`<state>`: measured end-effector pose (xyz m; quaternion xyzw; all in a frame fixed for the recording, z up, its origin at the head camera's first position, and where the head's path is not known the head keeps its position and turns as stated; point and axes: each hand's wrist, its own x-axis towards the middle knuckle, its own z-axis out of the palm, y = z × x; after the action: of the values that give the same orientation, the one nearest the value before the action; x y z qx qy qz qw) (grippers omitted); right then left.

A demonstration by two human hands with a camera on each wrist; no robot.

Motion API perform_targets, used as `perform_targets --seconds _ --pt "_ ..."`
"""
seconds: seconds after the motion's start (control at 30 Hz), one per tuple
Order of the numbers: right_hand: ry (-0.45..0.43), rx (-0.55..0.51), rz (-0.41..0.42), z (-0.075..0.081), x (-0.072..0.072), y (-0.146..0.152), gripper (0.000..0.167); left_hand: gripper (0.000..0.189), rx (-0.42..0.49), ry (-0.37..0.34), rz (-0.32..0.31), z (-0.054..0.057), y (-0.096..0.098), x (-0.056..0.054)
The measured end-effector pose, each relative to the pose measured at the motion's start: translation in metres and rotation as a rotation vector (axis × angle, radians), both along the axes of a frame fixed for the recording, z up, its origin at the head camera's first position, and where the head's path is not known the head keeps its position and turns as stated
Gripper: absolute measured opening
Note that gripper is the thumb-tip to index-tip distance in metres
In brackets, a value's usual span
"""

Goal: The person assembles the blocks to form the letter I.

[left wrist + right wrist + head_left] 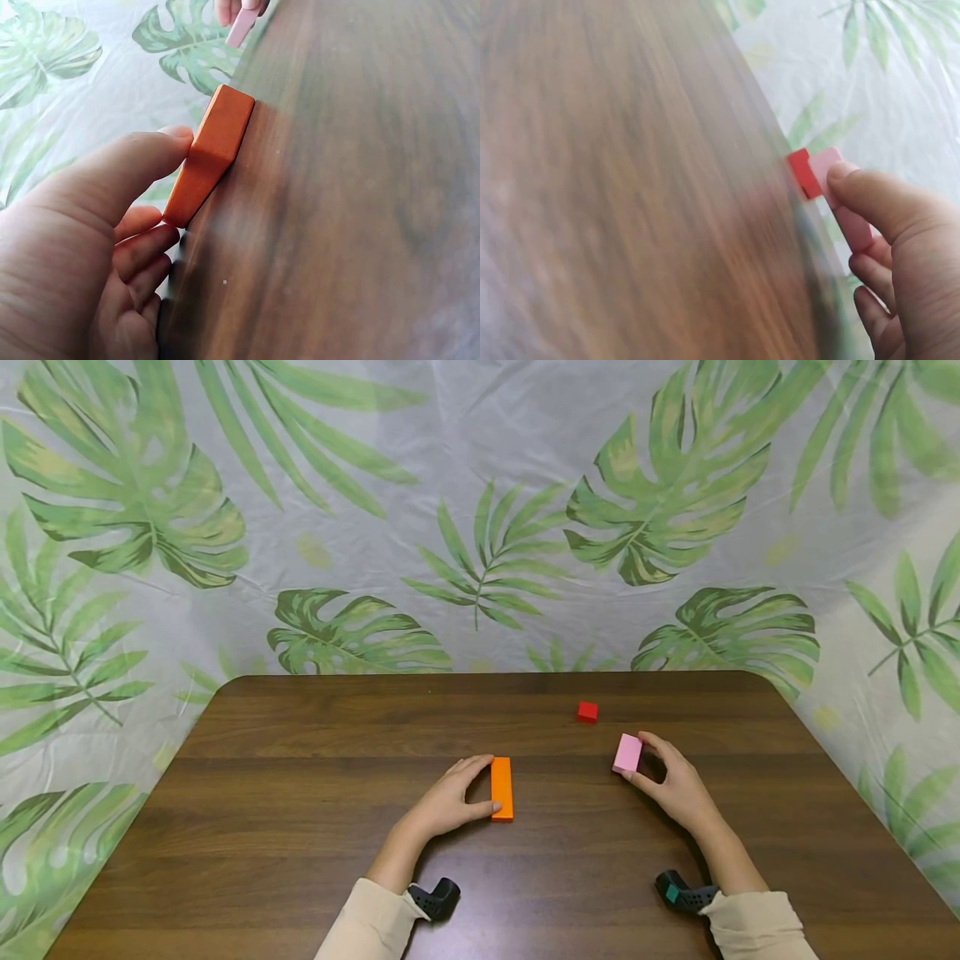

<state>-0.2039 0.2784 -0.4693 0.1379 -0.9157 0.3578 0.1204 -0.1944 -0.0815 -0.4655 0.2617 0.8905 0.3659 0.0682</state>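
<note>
My left hand (450, 797) pinches an orange block (502, 789), long and narrow, with the thumb at its near end and a fingertip at its far end. In the left wrist view the same orange block (214, 142) lies along the tabletop. To the right, my right hand (678, 785) holds a pink block (627, 752) between thumb and fingers. The right wrist view shows this pink block (844, 199) overlapping a small red block (804, 172). From the head, that red block (588, 712) sits farther back, left of the pink one and apart from it.
A dark brown wooden table (300, 843) with rounded far corners carries the blocks. Behind it hangs a pale cloth (495, 427) printed with green leaves. Black wrist devices (438, 900) are worn on both wrists, by the beige sleeves.
</note>
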Motion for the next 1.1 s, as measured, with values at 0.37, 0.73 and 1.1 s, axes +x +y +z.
perform_targets --seconds 0.37,0.73,1.1 --pt "0.054 0.01 0.031 0.004 0.006 -0.015 0.062 0.072 0.011 0.004 0.002 -0.001 0.0 0.0" --pt "0.07 0.013 0.085 0.002 0.01 -0.031 0.06 0.065 0.014 0.041 -0.017 -0.002 0.0 -0.001" --pt "0.095 0.016 0.146 0.003 0.017 -0.048 0.06 0.065 0.013 0.037 -0.011 -0.001 0.0 0.0"
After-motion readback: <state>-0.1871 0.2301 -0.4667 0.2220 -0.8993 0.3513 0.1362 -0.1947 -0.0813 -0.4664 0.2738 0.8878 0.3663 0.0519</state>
